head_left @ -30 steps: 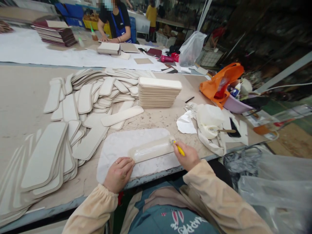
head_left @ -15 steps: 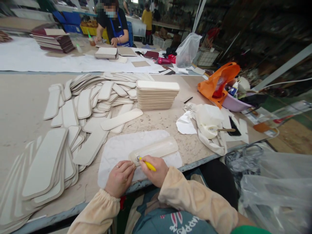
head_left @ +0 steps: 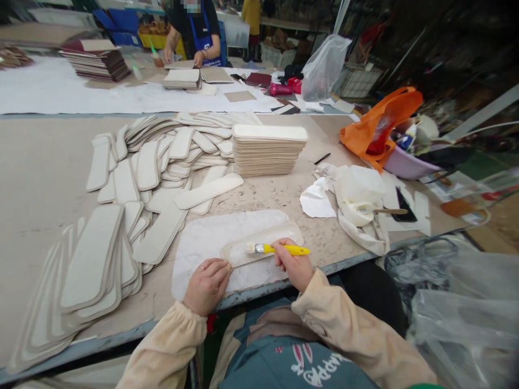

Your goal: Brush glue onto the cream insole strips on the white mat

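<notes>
A long, pale, round-ended panel [head_left: 239,254] lies on a white sheet [head_left: 188,243] near the table's front edge. Its surface looks wet and glossy. The fingers of my left hand [head_left: 207,283] are bunched together on the panel's left end, gripping it at the edge. My right hand [head_left: 295,266] is closed around the yellow handle of a paintbrush [head_left: 265,249]. The brush lies nearly level over the middle of the panel, its pale bristles pointing left, at or just above the surface.
Loose pale panels [head_left: 91,259] spread across the left of the table; a neat stack [head_left: 270,154] stands behind the sheet. To the right are a cloth-wrapped tub [head_left: 359,189] with a stick, an orange bag [head_left: 375,132] and a purple basin [head_left: 409,163]. A co-worker [head_left: 198,38] works opposite.
My right hand and the paintbrush have moved right along the panel, away from its left end, and the brush has turned flatter. My left hand stays at the panel's left end.
</notes>
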### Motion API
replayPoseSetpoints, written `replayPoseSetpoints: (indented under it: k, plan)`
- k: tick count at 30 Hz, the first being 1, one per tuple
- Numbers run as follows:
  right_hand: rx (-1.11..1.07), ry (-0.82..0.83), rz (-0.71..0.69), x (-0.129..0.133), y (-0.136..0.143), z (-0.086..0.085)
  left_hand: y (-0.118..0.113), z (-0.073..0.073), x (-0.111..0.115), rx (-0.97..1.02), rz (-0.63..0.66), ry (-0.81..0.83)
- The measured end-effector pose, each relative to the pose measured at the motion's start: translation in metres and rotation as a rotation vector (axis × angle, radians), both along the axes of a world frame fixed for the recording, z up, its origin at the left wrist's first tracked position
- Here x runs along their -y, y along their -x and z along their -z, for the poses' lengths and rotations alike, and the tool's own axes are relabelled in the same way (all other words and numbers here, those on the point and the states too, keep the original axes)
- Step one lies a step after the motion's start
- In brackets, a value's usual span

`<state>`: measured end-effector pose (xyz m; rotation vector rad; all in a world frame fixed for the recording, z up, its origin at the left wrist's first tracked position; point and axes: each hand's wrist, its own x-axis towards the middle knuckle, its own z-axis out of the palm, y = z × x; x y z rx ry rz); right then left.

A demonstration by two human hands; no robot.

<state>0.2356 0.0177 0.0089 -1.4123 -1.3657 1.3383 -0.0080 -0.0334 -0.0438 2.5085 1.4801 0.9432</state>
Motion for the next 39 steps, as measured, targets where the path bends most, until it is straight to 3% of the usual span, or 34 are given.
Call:
replayPoseSetpoints:
  k: [3, 6, 9, 14, 18, 21, 25, 29, 32, 36, 39]
  plan:
    - [-0.005, -0.022, -0.154, 0.009, 0.029, 0.008, 0.000, 0.002, 0.001, 0.004, -0.013, 0.002]
    - [0.072, -0.064, -0.213, 0.007, 0.026, 0.012, 0.000, 0.002, 0.002, 0.005, -0.015, 0.012]
    - [0.182, -0.077, -0.170, -0.001, -0.005, 0.011, 0.000, 0.001, 0.001, 0.004, -0.003, 0.020]
    - [0.434, -0.150, 0.078, -0.017, -0.076, 0.001, 0.000, 0.000, 0.000, -0.003, -0.003, 0.020]
    - [0.586, -0.259, 0.145, -0.018, -0.100, -0.007, 0.000, 0.001, -0.001, 0.000, 0.005, 0.003]
    - [0.767, -0.449, 0.073, -0.009, -0.088, -0.005, 0.001, 0.003, -0.001, -0.003, 0.009, 0.012]
    - [1.005, -0.630, -0.235, 0.015, -0.041, 0.004, 0.001, 0.003, -0.002, -0.022, 0.022, 0.008]
    - [0.882, -0.747, -0.452, 0.031, -0.008, 0.001, 0.001, 0.002, -0.002, -0.028, 0.028, 0.002]
    - [0.853, -0.752, -0.357, 0.022, -0.017, -0.006, 0.000, 0.001, -0.001, -0.025, 0.025, 0.007]
    - [1.078, -0.650, -0.130, -0.004, -0.042, -0.007, 0.000, -0.001, -0.001, -0.018, 0.024, -0.004]
    - [1.203, -0.630, -0.179, -0.007, -0.031, 0.000, -0.001, -0.003, -0.002, -0.010, 0.024, -0.012]
